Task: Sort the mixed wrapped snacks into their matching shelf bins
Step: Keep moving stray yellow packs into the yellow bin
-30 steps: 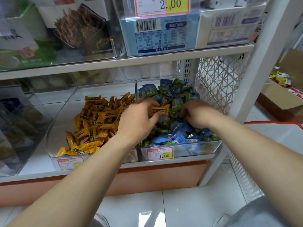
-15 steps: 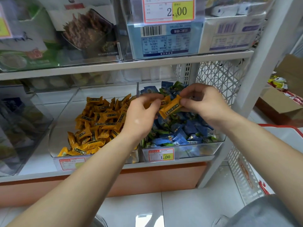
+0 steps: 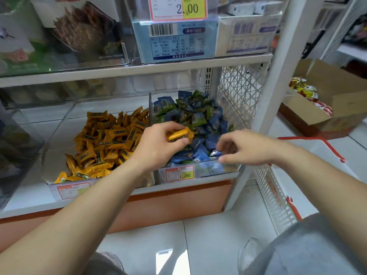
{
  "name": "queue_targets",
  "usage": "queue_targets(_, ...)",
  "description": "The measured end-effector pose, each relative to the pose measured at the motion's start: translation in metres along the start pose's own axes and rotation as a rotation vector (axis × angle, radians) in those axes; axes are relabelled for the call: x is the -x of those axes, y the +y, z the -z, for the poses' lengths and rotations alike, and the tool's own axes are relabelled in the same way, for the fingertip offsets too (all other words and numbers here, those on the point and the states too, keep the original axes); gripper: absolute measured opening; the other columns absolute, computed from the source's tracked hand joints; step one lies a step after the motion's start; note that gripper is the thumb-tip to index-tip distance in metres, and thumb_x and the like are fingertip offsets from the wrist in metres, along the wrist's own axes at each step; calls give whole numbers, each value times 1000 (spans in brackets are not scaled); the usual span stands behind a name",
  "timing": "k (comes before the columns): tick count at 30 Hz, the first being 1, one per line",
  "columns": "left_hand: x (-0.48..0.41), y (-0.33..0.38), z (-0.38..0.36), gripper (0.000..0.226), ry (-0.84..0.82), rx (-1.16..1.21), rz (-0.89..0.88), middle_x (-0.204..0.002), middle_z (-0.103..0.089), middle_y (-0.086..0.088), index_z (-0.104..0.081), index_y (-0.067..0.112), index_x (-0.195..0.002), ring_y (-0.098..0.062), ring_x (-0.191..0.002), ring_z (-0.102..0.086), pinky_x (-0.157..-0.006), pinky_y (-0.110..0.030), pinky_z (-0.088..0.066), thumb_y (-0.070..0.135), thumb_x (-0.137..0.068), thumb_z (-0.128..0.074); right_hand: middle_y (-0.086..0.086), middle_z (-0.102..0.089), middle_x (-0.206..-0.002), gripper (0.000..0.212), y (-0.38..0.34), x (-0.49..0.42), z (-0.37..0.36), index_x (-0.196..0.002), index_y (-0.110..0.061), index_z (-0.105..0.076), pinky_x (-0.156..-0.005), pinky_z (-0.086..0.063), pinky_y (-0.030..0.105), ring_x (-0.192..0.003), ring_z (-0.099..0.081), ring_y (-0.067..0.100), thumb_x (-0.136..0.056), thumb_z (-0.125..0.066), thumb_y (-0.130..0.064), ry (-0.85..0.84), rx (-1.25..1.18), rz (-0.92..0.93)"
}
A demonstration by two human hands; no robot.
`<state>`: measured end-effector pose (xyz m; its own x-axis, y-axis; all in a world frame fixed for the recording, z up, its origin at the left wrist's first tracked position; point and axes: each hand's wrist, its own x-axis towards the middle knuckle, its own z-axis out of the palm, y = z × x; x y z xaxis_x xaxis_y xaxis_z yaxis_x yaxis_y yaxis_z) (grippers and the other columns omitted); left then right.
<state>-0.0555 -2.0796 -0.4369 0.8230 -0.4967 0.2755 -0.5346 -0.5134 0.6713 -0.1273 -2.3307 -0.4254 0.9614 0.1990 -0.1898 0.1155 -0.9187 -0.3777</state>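
Pinching orange snack (image 3: pixel 179 135) in left hand (image 3: pixel 156 149) fingers, above left side of blue-and-green bin (image 3: pixel 214 170), near divider (image 3: pixel 150 108). Not yet dropped into orange bin (image 3: pixel 59 135). Right hand (image 3: pixel 248 148) fingers apart, loosely curled, low over blue pile (image 3: pixel 198 118), clamped on nothing visible. Looks mostly sorted: no other orange seen among blue. Seeing no blue in orange pile (image 3: pixel 107 139) either. Deeper strays possible, can't tell.

White shelf board (image 3: pixel 29 195); on it side by side, clear plastic left bin (image 3: pixel 59 139) holding orange wrapped snacks (image 3: pixel 111 135); right bin (image 3: pixel 216 168) holding blue-green ones (image 3: pixel 198 116).
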Motion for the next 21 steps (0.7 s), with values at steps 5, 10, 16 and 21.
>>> queue_targets(5, 8, 2, 5, 25, -23, 3, 9, -92, -60, 29, -65, 37, -109, 12, -85, -58, -66, -3, -43, 42, -86, -74, -3, -61, -87, 35, -3, -6, -33, -98, -23, -58, -63, -48, 34, -84, -60, 23, -78, -67, -50, -49, 510, -53)
queue_targets(10, 12, 4, 3, 25, -29, 22, -5, -89, -61, 27, -68, 31, -109, 15, -85, -57, -66, -1, -41, 39, -86, -74, -1, -58, -74, 34, -2, -18, -35, -90, -17, -58, -54, -44, 32, -61, -46, 13, -72, -73, -41, -165, 517, -149)
queue_targets(16, 17, 6, 1, 21, -43, 41, 37, -88, -62, 26, -66, 36, -104, 8, -80, -60, -65, -3, -42, 40, -86, -75, -2, -64, -108, 55, -2, -33, -22, -122, -23, -53, -72, -48, 31, -91, -60, 20, -75, -78, -38, -347, 453, -177)
queue_targets(21, 21, 9, -2, 19, -67, 30, 33, -87, -61, 24, -66, 35, -103, 8, -82, -60, -65, -4, -43, 39, -86, -74, 2, -59, -128, 65, 0, -40, -22, -136, -17, -47, -93, -50, 36, -112, -58, 23, -80, -78, -28, -389, 352, -194)
